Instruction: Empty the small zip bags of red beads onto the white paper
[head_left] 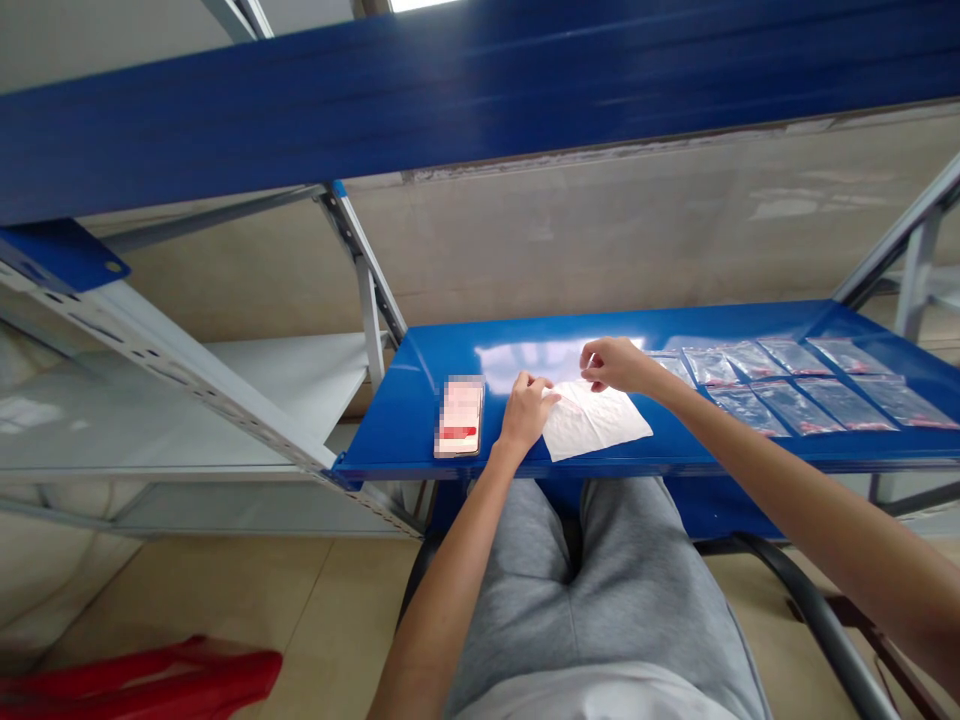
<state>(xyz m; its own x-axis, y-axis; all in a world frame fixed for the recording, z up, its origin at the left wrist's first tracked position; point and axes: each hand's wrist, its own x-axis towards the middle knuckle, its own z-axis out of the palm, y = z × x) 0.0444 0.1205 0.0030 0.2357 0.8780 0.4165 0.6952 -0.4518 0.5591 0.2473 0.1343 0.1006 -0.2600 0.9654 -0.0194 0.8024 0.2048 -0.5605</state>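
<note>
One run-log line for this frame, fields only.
left hand: on white sheet edge | right hand: pinching far corner | phone: left | small bags: right | surface: blue shelf

A flat white paper sheet (pixel 600 425) lies near the front edge of a blue metal shelf board (pixel 405 440). A rectangular phone (pixel 459 417) lies to its left and rows of small clear plastic bags (pixel 795 385) to its right. The left hand (pixel 525 410) rests on the sheet's left edge, the right hand (pixel 615 365) at its far edge.
</note>
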